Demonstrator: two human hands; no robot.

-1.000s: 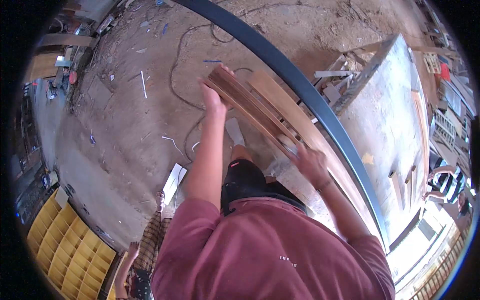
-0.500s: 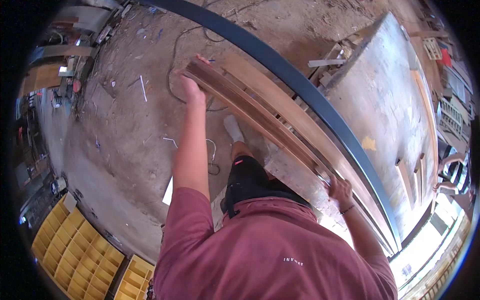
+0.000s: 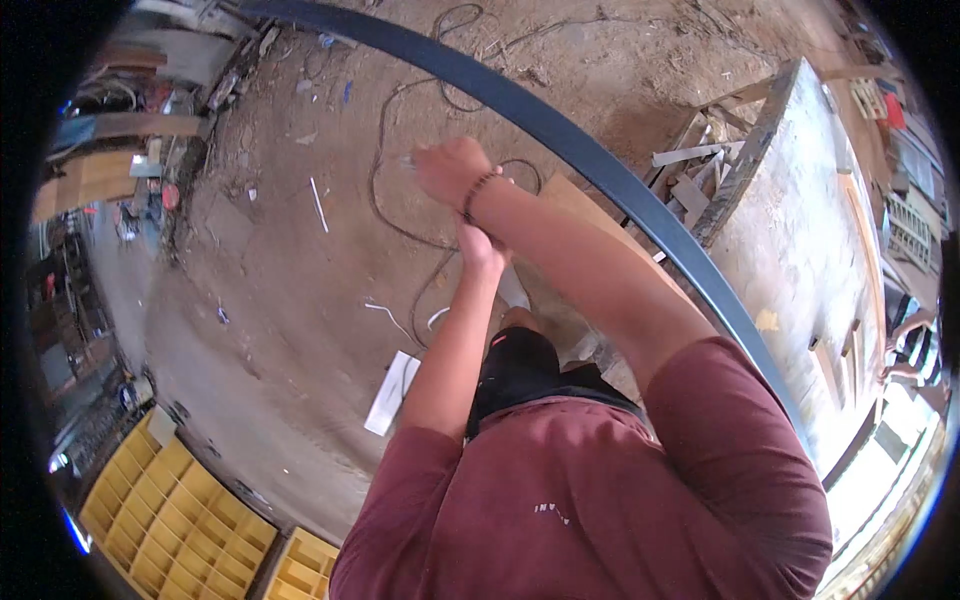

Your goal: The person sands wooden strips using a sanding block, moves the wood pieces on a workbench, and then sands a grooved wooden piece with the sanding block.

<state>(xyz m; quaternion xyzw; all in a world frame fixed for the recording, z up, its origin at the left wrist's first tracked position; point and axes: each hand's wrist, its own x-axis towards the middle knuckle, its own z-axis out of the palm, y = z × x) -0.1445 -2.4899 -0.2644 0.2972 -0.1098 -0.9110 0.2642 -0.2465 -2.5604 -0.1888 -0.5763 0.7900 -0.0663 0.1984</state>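
Note:
My left hand [image 3: 480,248] is closed round the far end of the dark wooden piece, which my right forearm now almost wholly covers. Just beyond it is my right hand [image 3: 450,168], with a beaded bracelet at the wrist. Its fingers are closed and slightly blurred, with a small pale thing at their tips that I cannot make out. A lighter flat board [image 3: 590,208] shows past my right forearm. Beside that board runs a long dark curved bar [image 3: 560,135].
A large pale slab [image 3: 785,210] stands at the right, with wood scraps beside it. Cable [image 3: 378,165] and a white piece [image 3: 393,392] lie on the ground. Yellow compartmented racks [image 3: 180,510] are at lower left. At the right edge is a person in striped clothing [image 3: 915,345].
My right hand has swept from the near part of the wooden piece to its far end, crossing over my left hand. The camera view has shifted, and the wood is now mostly hidden.

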